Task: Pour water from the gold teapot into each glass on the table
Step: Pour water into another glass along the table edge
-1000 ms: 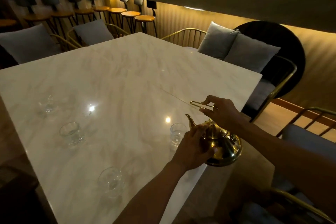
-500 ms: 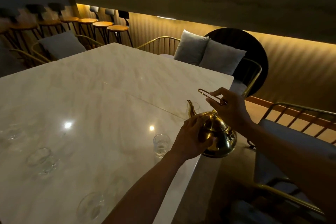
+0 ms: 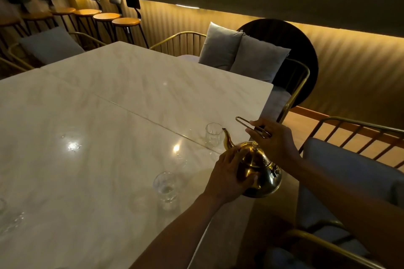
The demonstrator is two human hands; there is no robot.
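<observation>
Fingers of the right hand pinched the handle of the gold teapot — the left hand cupped its body — right of frame centre, at the counter edge, spout just beside a glass.

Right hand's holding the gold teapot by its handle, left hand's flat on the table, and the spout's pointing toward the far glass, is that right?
Not quite. The left hand is not on the table; it cups the side of the gold teapot, as the head view shows. The right hand does hold the handle, and the spout points toward the far glass.
</observation>
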